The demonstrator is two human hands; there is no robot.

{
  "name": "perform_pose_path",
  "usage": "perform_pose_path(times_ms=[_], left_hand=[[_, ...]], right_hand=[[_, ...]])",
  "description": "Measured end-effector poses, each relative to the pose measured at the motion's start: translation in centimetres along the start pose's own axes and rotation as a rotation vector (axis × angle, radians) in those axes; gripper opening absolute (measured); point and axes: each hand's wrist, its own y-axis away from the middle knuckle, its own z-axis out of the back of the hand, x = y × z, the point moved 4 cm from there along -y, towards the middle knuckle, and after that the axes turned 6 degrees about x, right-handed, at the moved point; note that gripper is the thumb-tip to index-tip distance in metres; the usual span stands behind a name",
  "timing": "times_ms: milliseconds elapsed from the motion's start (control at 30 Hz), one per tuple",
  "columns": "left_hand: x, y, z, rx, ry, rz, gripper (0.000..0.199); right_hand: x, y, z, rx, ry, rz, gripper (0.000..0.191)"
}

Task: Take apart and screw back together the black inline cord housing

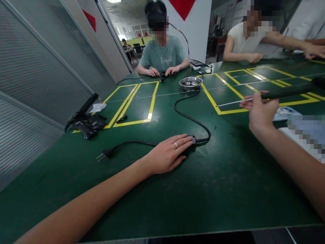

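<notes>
My left hand (169, 154) lies palm down with its fingers stretched over a small black in-line box (194, 140) on a power cord; most of the box is hidden beneath it. Left of the hand, the cord ends in a black two-pin plug (108, 153). To the right, the cable (193, 119) curves back towards a shiny metal bowl (190, 83). My right hand (262, 110) is closed around the front of a dark electric screwdriver (291, 90), raised above the table at the right. Its long thin bit points left.
Black parts in plastic bags (88, 125) lie at the far left, and a small black piece (122, 119) rests by the yellow tape (132, 124). Tiny dark screws (215, 127) dot the green table (162, 210). A booklet (286, 113) lies right. Two people work across the table.
</notes>
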Motion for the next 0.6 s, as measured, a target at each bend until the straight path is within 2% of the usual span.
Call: perform_pose_path(times_ms=[167, 300, 467, 600], left_hand=[[0.2, 0.1, -0.1, -0.021, 0.024, -0.011, 0.055], [0.3, 0.1, -0.2, -0.017, 0.028, -0.009, 0.056], [0.0, 0.0, -0.1, 0.016, 0.02, -0.023, 0.056], [0.0, -0.2, 0.1, 0.018, 0.026, -0.011, 0.057]], right_hand=[[-0.5, 0.8, -0.7, 0.11, 0.103, 0.059, 0.019], [0.9, 2.1, -1.4, 0.131, 0.047, 0.088, 0.019], [3.4, 4.5, -2.6, 0.165, -0.107, -0.06, 0.014], [4.5, 6.4, -3.4, 0.204, -0.137, -0.149, 0.012]])
